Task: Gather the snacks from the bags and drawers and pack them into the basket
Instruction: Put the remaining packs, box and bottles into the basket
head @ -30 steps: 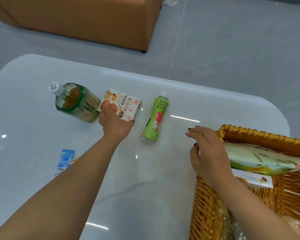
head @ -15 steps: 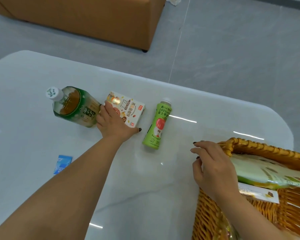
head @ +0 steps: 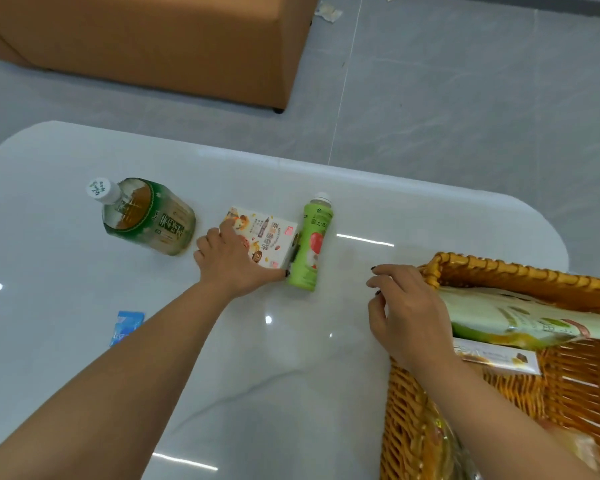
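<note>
A small white snack box (head: 272,237) with cartoon print lies flat on the white table (head: 291,375). My left hand (head: 232,268) grips its near-left corner, fingers over the left edge and thumb along the near edge. The box's right side touches a green apple-drink bottle (head: 310,247) lying on its side. My right hand (head: 409,313) hovers with loosely curled fingers, holding nothing, at the left corner of the wicker basket (head: 499,268). Inside the basket lie a pale green snack bag (head: 520,320) and a flat box (head: 499,358).
A large green tea bottle (head: 149,216) lies on its side left of the snack box. A small blue packet (head: 125,327) lies near my left forearm. An orange sofa (head: 153,39) stands on the grey tiled floor beyond the table's far edge.
My left hand has slid the snack box to the right, away from the tea bottle and up against the green drink bottle. My right hand has stayed by the basket corner.
</note>
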Available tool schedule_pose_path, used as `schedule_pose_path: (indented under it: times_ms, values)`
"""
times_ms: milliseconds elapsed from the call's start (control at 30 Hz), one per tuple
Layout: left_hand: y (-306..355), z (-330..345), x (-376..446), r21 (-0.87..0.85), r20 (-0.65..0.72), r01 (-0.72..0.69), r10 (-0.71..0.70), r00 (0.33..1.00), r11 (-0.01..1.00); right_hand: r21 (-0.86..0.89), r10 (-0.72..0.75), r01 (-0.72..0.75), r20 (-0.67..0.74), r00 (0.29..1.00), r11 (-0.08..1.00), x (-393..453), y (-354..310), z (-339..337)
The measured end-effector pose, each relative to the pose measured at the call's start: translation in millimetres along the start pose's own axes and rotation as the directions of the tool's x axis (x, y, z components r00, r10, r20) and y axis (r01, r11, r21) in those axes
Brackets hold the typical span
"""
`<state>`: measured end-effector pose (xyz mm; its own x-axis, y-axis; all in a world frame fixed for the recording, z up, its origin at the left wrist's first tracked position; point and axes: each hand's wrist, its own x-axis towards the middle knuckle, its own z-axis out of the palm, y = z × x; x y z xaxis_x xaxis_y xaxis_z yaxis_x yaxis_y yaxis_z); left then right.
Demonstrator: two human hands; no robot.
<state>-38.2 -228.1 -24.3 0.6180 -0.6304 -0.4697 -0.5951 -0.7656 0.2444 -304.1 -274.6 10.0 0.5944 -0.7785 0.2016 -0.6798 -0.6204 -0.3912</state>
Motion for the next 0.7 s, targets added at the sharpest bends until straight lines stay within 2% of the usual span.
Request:
schedule_pose_path:
  times_ms: [133, 233, 300, 333, 367, 433, 500, 533, 600, 700]
  values:
    - [6, 9, -47, -0.058, 0.066, 0.015, -0.011, 0.998, 0.998, 0.029, 0.003, -0.002, -0.017, 1.0, 1.0, -1, -1, -3]
    - [15, 11, -80, -0.178, 0.048, 0.052, -0.045, 0.998, 0.983, 0.051, -0.03, 0.03, -0.004, 1.0, 0.998, -1, -2, -5]
    - [25, 9, -102, -0.249, 0.004, 0.014, -0.013, 1.0, 0.968, 0.14, 0.036, -0.044, 0.065, 0.997, 0.989, -1, -7, -11]
    - [33, 8, -113, -0.274, -0.02, -0.021, 0.016, 1.0, 0.962, 0.246, 0.123, -0.154, 0.135, 0.983, 0.957, -1, -11, -15]
    - [40, 7, -123, -0.293, -0.04, -0.054, 0.044, 0.998, 0.954, 0.387, 0.235, -0.31, 0.228, 0.945, 0.868, -1, -17, -22]
    - [54, 5, -142, -0.326, -0.083, -0.109, 0.087, 0.993, 0.939, 0.651, 0.405, -0.561, 0.393, 0.826, 0.512, -2, -25, -38]
    - [67, 4, -157, -0.327, -0.137, -0.182, 0.144, 0.98, 0.927, 0.761, 0.504, -0.609, 0.444, 0.741, 0.225, -9, -24, -56]
    - [73, 4, -164, -0.312, -0.16, -0.227, 0.184, 0.97, 0.923, 0.79, 0.532, -0.6, 0.456, 0.713, 0.128, -15, -20, -65]
    - [83, 5, -177, -0.268, -0.186, -0.317, 0.274, 0.944, 0.91, 0.814, 0.564, -0.58, 0.466, 0.682, 0.027, -28, -10, -83]
    - [100, 11, -192, -0.17, -0.193, -0.422, 0.39, 0.9, 0.89, 0.793, 0.565, -0.608, 0.492, 0.662, 0.022, -48, 6, -110]
